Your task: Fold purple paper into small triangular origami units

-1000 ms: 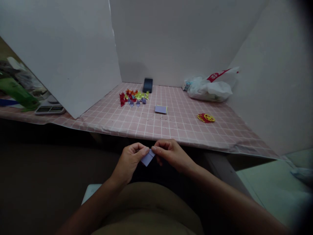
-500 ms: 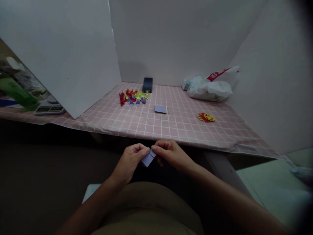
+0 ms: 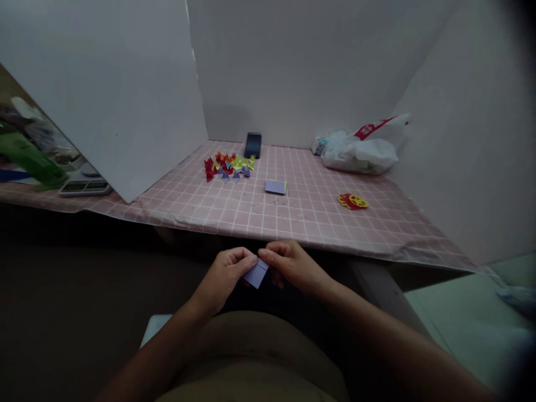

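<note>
Between both hands, above my lap and just short of the table's front edge, is a small folded piece of purple paper with a crease line across it. My left hand pinches its upper left side between thumb and fingers. The upper right corner is held by my right hand, its thumb close to the left thumb. Some fingertips are hidden behind the paper. On the table beyond lies a stack of purple paper sheets with a yellow edge showing. Left of it several folded paper figures stand in red, orange, yellow and purple.
A dark, blurred-out device stands by the back panel. To the right are a white plastic bag and red and yellow cut-out pieces. A grey scale sits left of the white side panel. Pink checked cloth covers the table.
The purple paper has turned slightly and shifted a little to the right and down. Both hands keep their pinch with only small finger movement. The things on the table have not moved.
</note>
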The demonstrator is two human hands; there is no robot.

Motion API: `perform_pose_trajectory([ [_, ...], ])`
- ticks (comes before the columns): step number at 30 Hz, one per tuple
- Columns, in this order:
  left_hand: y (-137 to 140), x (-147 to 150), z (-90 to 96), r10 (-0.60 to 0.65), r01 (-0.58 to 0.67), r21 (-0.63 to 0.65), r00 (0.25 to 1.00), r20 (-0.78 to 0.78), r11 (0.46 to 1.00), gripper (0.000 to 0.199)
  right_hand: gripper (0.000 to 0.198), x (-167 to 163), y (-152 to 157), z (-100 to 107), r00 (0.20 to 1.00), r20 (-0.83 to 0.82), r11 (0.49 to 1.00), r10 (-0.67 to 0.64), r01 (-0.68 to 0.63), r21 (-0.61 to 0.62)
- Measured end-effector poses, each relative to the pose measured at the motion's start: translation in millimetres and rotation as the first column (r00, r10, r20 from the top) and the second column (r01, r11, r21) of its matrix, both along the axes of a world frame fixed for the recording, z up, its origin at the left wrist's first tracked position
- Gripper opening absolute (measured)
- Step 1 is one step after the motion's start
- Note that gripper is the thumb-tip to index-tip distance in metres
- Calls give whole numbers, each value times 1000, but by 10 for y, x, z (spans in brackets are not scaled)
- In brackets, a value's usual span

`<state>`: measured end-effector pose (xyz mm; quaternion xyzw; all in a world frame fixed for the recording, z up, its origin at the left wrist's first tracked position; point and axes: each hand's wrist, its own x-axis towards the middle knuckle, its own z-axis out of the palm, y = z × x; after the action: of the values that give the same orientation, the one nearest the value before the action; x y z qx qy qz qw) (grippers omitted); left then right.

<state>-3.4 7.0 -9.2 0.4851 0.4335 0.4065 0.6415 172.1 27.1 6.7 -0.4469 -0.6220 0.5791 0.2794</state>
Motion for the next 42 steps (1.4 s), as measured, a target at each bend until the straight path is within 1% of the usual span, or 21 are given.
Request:
perform_pose_trajectory([
  [6,3,-14,12,-11,11,6,1000,16,1000,25,35,9,4,-4,999,41,999,-12,10,36],
  [9,-4,-9,19,34,-34,26,999,-7,999,25,32,13,8,-10,999,-32,999,-32,33,41],
  [12,-7,-2,28,41,-40,41,999,-19,998,26,29,16,20,-18,994,-103,999,-26,30,41],
  [14,-7,1,39,34,-33,46,999,-22,998,26,35,14,32,-17,993,-112,998,-46,51,39],
  [16,-10,5,52,58,-56,59,998,-37,997,26,39,11,46,-10,988,-140,997,-71,76,28],
  [19,-19,9,65,119,-112,102,990,-72,988,27,37,12,64,2,976,-210,998,-57,49,-44],
  [22,-16,-3,64,112,-101,138,991,-77,985,27,34,27,79,-2,952,-302,990,-42,-2,-143],
  [24,2,-23,52,126,-111,194,990,-68,975,22,34,38,89,-17,927,-372,977,-57,-25,-213],
  [25,14,-36,42,152,-131,248,986,-65,960,18,34,42,92,-29,914,-402,968,-56,-49,-247],
  [27,37,-60,20,169,-127,390,983,-74,912,18,34,40,90,-60,889,-456,943,-36,-120,-309],
  [29,49,-77,2,145,-71,529,984,-100,846,17,34,27,76,-93,866,-500,921,-7,-189,-340],
  [31,43,-83,7,142,-35,618,982,-126,785,9,35,11,54,-111,856,-516,908,30,-239,-344],
  [32,34,-83,22,167,-47,637,977,-130,769,7,36,6,44,-109,864,-501,910,48,-245,-334],
  [33,23,-82,45,206,-78,637,970,-130,767,7,37,5,37,-99,880,-472,928,50,-215,-303],
  [34,12,-81,74,247,-119,612,960,-129,782,7,38,6,33,-80,902,-430,956,34,-155,-249],
  [35,0,-79,107,282,-160,565,950,-135,809,8,40,10,31,-56,924,-383,984,3,-71,-165],
  [36,-10,-76,139,284,-176,493,946,-154,852,10,42,15,31,-29,939,-341,998,-46,31,-49],
  [37,-19,-74,167,252,-164,400,951,-177,902,11,42,18,32,-3,949,-311,997,-48,66,50],
  [39,-32,-67,196,171,-119,256,966,-192,959,13,35,17,29,30,964,-268,984,6,42,174],
  [40,-35,-63,196,139,-99,210,973,-185,973,15,29,12,25,34,970,-241,978,23,28,208],
  [42,-40,-53,173,117,-93,166,983,-140,982,16,20,-4,9,22,979,-201,974,21,26,226],
])
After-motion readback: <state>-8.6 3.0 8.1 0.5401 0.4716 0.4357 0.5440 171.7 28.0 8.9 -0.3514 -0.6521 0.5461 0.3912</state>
